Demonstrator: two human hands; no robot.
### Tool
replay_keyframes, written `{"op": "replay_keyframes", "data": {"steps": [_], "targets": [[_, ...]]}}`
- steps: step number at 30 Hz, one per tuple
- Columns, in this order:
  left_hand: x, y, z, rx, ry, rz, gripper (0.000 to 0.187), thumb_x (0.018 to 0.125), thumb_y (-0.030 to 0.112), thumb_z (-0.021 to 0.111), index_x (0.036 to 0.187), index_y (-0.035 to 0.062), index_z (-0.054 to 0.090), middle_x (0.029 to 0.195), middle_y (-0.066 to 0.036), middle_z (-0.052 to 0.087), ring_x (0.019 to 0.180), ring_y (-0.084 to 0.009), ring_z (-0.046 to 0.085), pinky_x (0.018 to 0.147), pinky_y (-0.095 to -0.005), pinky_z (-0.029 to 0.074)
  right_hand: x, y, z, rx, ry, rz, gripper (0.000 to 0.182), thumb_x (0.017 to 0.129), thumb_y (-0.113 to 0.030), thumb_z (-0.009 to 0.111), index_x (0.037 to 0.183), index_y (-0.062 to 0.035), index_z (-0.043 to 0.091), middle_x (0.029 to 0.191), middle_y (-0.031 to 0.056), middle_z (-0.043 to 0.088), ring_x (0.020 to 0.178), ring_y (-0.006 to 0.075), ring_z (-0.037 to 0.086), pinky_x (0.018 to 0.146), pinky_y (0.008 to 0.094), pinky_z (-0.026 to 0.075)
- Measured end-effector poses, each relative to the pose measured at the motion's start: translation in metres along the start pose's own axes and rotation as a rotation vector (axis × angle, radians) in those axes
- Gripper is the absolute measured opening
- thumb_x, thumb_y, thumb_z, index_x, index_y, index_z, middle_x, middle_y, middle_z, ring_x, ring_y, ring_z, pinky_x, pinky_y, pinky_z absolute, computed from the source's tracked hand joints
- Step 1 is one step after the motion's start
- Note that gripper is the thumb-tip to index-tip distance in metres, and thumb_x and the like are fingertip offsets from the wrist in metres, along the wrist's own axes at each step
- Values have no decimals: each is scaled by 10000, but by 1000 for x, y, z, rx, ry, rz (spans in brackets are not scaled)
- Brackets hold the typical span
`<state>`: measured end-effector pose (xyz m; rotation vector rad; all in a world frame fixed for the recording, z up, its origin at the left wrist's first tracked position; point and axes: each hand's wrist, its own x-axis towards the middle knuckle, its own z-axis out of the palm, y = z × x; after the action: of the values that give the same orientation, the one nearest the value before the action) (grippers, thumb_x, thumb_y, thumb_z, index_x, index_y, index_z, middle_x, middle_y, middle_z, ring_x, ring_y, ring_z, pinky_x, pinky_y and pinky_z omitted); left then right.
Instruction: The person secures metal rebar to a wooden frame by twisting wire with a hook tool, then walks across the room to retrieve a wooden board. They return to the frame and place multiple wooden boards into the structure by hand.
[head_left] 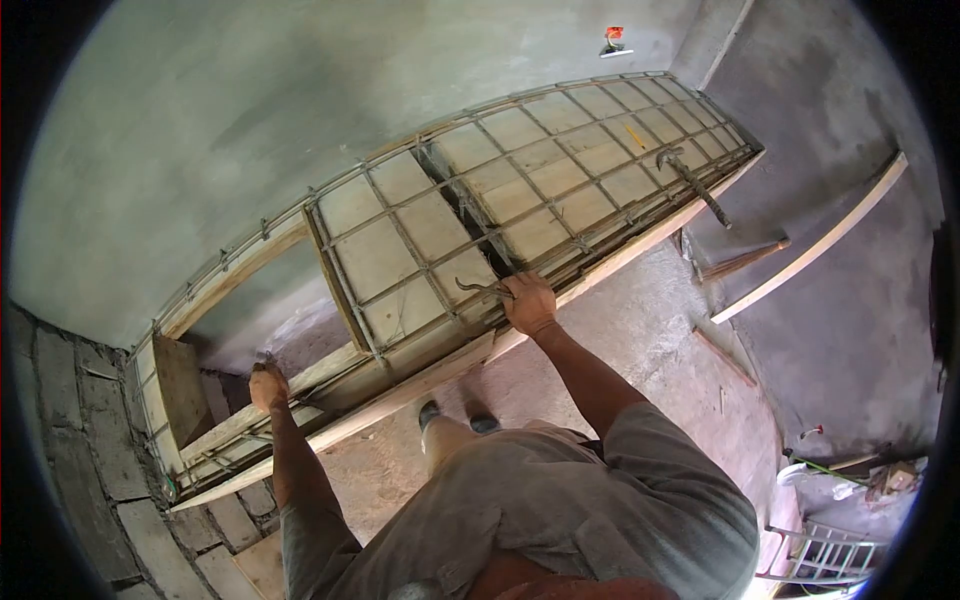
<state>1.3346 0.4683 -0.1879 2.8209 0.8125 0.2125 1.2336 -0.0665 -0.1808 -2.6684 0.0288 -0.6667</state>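
Toward eight o'clock, the left hand (pixel 268 388) was curled beside the wood-framed opening (pixel 335 280); whether it gripped anything, I couldn't tell. Well apart, near the dial's centre, the right hand (pixel 532 303) was clamped on a curved metal tool (pixel 480 288) over the rebar grid (pixel 427 268). A hammer (pixel 695 187) lay at two o'clock.

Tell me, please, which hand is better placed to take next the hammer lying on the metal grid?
Probably the right hand: it is nearer the hammer, though it holds a curved tool and may need freeing first. The left hand is farther, towards the block wall.
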Motion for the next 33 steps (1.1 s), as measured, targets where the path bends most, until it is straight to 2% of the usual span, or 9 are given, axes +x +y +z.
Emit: {"op": "replay_keyframes", "data": {"steps": [7, 9, 19, 21, 33], "targets": [[5, -3, 4, 50, -32, 8, 372, 884, 401, 504, 1061, 114, 660, 1015, -185, 683, 946, -386, 649, 785, -471, 506, -2, 6, 7, -13, 27, 4, 184, 750, -172, 646, 927, -137, 681, 887, 97, 641, 881, 323, 585, 798, 436, 473], [2, -2, 2, 47, -29, 22, 371, 887, 404, 505, 1051, 109, 660, 1015, -185, 683, 944, -387, 648, 785, -473, 503, -2, 7, 5, -15, -191, 87, 308, 771, -247, 654, 1049, -114, 646, 1060, 100, 627, 1061, 297, 551, 934, 422, 431], [5, -9, 8, 1, 7, 37, 377, 894, 402, 498, 1022, 86, 658, 990, -190, 686, 922, -385, 651, 784, -474, 501, -2, 6, 6, -36, -150, 73, 268, 762, -233, 662, 1000, -111, 653, 1008, 94, 628, 1032, 297, 560, 913, 426, 440], [4, -8, 8, -17, 11, 36, 375, 893, 399, 496, 1020, 86, 659, 987, -191, 687, 918, -387, 651, 782, -475, 501, -2, 5, 6, -24, -21, 11, 185, 765, -168, 634, 944, -143, 674, 926, 92, 634, 942, 309, 575, 843, 420, 468], [8, -11, 11, 6, -19, 62, 371, 902, 392, 485, 1015, 83, 656, 1000, -195, 681, 919, -401, 645, 772, -485, 498, -2, 2, 1, -16, -28, 23, 213, 748, -166, 646, 956, -134, 676, 924, 91, 636, 944, 311, 582, 837, 423, 472]]}}
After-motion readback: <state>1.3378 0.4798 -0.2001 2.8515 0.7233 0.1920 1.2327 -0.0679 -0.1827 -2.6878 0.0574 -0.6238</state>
